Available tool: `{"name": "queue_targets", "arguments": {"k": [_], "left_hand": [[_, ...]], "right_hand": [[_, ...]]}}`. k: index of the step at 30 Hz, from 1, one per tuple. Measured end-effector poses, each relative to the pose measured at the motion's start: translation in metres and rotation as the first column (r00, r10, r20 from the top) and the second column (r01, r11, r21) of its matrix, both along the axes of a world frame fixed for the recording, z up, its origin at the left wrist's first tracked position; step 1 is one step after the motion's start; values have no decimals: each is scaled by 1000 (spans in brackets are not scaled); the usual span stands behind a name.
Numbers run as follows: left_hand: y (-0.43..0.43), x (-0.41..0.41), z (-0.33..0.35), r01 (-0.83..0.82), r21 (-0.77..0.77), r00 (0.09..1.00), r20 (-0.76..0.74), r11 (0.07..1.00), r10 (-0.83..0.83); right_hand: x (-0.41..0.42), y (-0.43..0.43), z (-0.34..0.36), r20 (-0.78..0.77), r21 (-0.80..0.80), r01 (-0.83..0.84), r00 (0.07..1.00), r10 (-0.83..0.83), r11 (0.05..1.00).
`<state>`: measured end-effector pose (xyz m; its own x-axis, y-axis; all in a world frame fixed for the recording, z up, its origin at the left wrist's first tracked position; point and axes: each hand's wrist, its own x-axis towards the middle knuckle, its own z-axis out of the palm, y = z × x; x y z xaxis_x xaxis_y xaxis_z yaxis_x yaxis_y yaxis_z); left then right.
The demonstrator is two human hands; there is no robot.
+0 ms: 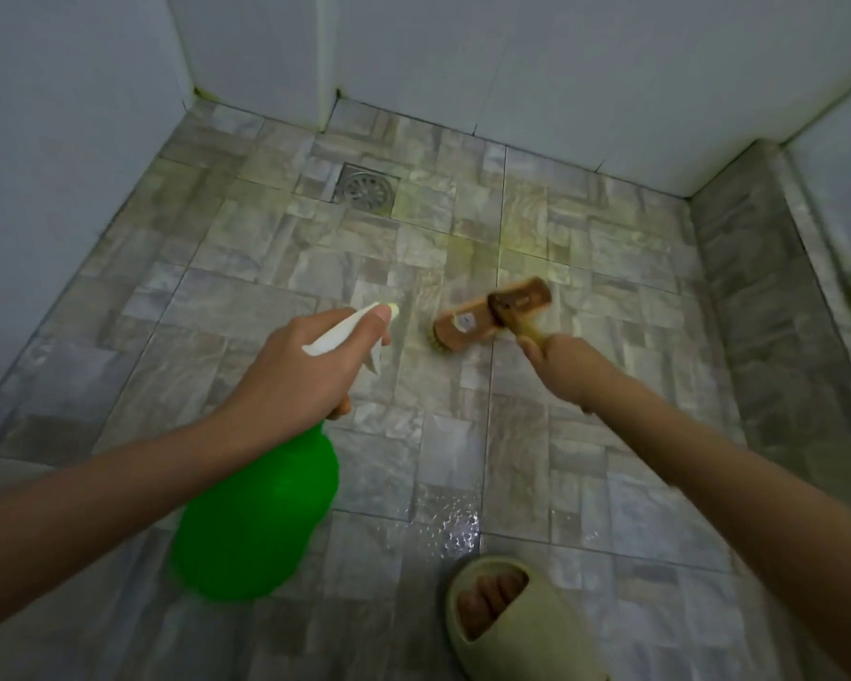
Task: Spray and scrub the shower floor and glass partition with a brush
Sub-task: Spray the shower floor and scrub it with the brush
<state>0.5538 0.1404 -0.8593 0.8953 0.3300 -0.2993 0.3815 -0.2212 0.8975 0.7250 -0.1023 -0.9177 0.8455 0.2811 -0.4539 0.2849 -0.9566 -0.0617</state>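
My left hand (298, 368) grips the white trigger head of a green spray bottle (256, 518), its nozzle aimed forward and down at the grey stone-pattern shower floor (276, 307). My right hand (558, 366) holds the handle of a wooden scrub brush (492, 312). The brush head lies bristles down on the tiles, just right of the nozzle. Yellowish stains mark the floor beyond the brush.
A round metal drain (367, 189) sits in the far left part of the floor. White tiled walls (463, 51) enclose the back and left. A raised tiled kerb (767, 287) runs along the right. My foot in a beige slipper (507, 616) stands near a wet patch.
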Motion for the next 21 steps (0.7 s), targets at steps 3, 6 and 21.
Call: {"name": "queue_targets", "arguments": {"k": [3, 6, 21], "left_hand": [[-7, 16, 6, 19, 46, 1000, -4, 999, -19], [-7, 27, 13, -19, 58, 1000, -6, 998, 19], [-43, 80, 25, -405, 3, 914, 1, 914, 405]], "right_hand": [[3, -33, 4, -20, -38, -1, 1000, 0, 999], [-38, -81, 26, -48, -115, 78, 995, -84, 990], [60, -68, 20, -102, -68, -116, 989, 108, 991]]}}
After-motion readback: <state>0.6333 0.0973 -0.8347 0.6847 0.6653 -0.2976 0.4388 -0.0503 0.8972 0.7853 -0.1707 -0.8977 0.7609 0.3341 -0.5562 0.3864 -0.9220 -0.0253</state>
